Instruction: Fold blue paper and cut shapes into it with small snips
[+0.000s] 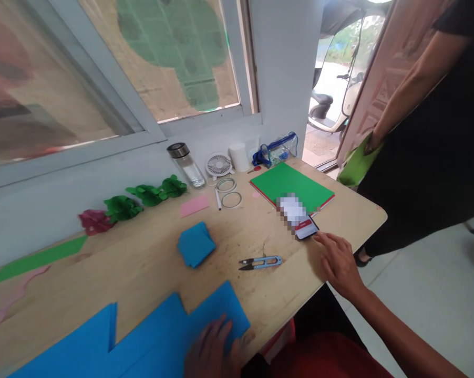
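My left hand (213, 349), slightly blurred, rests with its fingers apart on blue paper (154, 328) at the near edge of the table. The fingers of my right hand (339, 262) reach out by the lower corner of a phone (307, 229); whether they touch it I cannot tell. Part of the phone is blurred out, and it overlaps a stack of green paper (292, 184). Between my hands lie blue-handled thread snips (260, 262), with a small pile of cut blue paper pieces (196, 244) farther left.
Along the wall stand a glass bottle (187, 165), a white fan (218, 165), a white roll (240, 157) and a clear pouch (280, 148). Tape rings (231, 199), a white pen (218, 199) and green paper flowers (122, 208) lie nearby. A person in black (430, 136) stands at the right.
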Demonstrator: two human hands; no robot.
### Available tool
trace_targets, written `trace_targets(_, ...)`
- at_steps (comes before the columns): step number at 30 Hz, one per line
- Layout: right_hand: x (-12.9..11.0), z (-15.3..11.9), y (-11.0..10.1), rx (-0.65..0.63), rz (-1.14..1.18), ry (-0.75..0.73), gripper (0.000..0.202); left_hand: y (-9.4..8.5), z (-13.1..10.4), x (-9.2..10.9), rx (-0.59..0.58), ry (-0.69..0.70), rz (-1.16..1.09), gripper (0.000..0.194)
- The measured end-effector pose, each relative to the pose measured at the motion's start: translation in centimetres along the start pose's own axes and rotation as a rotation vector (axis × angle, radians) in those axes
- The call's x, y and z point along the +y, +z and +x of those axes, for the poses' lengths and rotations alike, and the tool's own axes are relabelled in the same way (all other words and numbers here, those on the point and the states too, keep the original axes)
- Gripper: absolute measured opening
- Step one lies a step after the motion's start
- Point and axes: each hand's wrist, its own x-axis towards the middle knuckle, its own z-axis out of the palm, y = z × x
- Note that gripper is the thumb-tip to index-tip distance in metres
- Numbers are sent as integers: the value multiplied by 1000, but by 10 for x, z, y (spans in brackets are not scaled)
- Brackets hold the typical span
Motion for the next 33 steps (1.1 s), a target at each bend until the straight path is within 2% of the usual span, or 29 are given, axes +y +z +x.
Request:
trace_targets(6,7,24,11,-43,-19,-18,67,11,19,7,-62,72,-68,24)
trace_targets(12,16,39,22,-50,-54,-42,63,18,13,8,-62,66,-62,25)
trace_targets(24,23,47,26,-104,-68,-81,62,14,11,8,-39,25,-115,28)
trace_targets(28,21,48,25,-108,-104,-105,61,10,4,2,-46,22,-114,26)
trace_targets(33,19,47,24,-103,-174,-149,65,1,-15,-19,-23,-47,-67,23)
